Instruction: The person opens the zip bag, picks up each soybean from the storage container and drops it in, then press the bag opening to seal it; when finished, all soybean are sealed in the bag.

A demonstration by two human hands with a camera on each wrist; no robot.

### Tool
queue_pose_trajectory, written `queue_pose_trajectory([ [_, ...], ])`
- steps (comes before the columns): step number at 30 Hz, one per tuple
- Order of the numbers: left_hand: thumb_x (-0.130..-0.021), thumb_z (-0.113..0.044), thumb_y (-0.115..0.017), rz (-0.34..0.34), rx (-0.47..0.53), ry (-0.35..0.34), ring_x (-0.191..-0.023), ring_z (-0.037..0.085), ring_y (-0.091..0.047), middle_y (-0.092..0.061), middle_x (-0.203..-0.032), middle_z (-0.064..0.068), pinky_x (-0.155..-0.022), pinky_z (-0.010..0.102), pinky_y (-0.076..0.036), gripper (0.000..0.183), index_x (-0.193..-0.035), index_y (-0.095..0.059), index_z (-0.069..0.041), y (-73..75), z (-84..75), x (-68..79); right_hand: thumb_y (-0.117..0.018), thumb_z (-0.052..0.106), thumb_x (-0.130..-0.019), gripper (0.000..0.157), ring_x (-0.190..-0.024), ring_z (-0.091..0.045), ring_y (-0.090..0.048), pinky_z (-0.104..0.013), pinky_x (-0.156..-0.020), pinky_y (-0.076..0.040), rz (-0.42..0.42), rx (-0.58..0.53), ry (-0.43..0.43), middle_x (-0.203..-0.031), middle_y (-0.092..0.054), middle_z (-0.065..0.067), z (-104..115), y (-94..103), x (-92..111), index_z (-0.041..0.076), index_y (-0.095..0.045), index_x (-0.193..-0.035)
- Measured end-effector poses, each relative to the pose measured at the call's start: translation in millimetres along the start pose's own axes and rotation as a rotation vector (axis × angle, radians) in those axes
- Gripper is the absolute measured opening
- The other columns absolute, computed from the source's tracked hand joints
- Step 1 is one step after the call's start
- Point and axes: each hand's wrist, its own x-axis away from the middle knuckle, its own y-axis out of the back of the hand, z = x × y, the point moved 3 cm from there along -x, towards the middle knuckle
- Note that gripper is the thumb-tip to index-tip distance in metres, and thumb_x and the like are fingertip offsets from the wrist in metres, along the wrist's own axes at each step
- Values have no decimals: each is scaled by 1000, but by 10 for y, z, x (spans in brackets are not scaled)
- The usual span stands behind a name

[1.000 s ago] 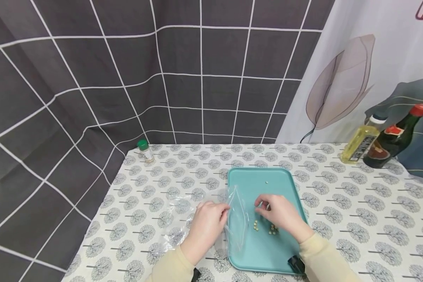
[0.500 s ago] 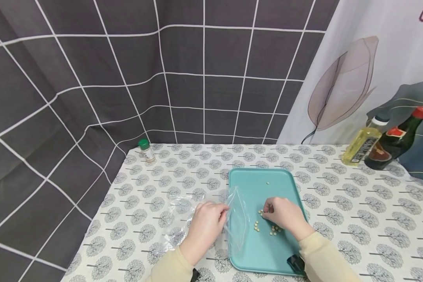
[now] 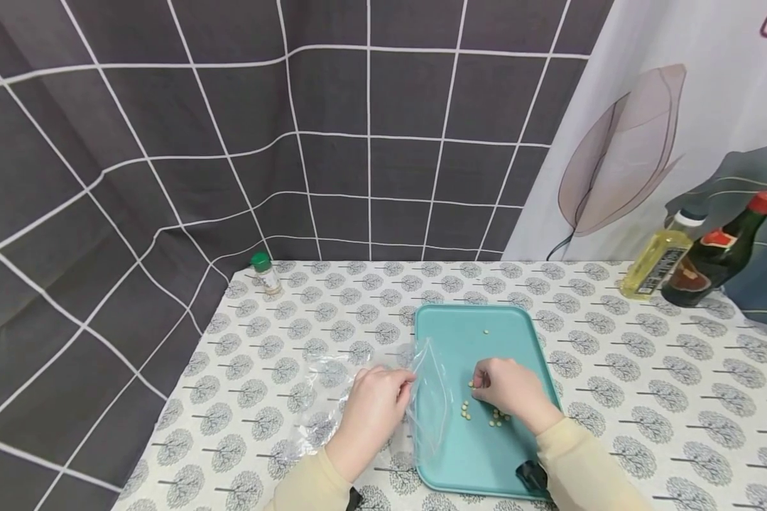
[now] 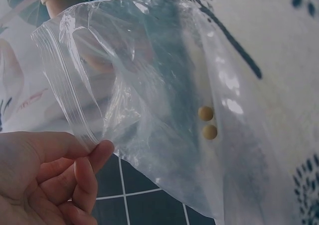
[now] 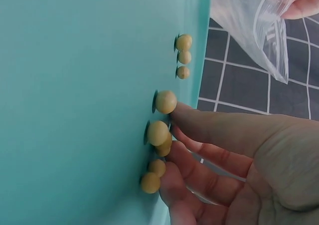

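My left hand (image 3: 373, 411) pinches the edge of a clear zip-top plastic bag (image 4: 144, 85) between thumb and fingers, near the seal strip. The bag's mouth gapes over the left side of a turquoise tray (image 3: 450, 319). Two small round yellowish beans (image 4: 208, 122) show low in the bag in the left wrist view. My right hand (image 3: 511, 389) is down at the tray with fingers bent and fingertips among loose beans (image 5: 158, 132). Its thumb tip is right at one bean (image 5: 166, 101); nearer beans partly hide the fingertips, so I cannot tell if one is pinched.
A lone bean (image 3: 486, 331) lies toward the tray's far end. A small green-capped jar (image 3: 266, 275) stands at the back left. At the back right are a yellow oil bottle (image 3: 655, 264) and a dark red-capped bottle (image 3: 719, 255), beside the hanging curtain.
My right hand has come down from above the tray to the beans, its thumb and fingers drawing closer together, then shifted slightly left. My left hand holds the bag in the same place.
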Motion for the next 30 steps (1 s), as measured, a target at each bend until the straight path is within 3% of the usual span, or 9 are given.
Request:
queue_pose_trajectory([
  [10,-85,-18,-69,11,-5,-6,-82,13,-67,-74,-90,-2,-70,25,-43,11,-93,-74,-14,19,-29,-4,-76,13,-74,19,-50,-10,-46,-28,-51,-37,-5,-13,11,-58,-52,7,1,-10,16,16,-59,-68],
  [20,-85,-18,-68,5,-6,-16,-82,13,-66,-74,-90,-2,-70,25,-43,10,-93,-74,-14,25,-41,4,-75,14,-77,14,-51,-9,-48,-27,-52,-40,-13,-101,25,-60,-54,8,72,28,47,17,-62,-73],
  [30,-85,-18,-69,3,10,-15,-80,13,-66,-74,-89,-2,-72,26,-44,10,-93,-73,-14,20,-44,-4,-73,15,-80,11,-61,-5,-51,-24,-59,-44,-38,-183,148,-65,-56,12,195,138,116,19,-63,-77],
])
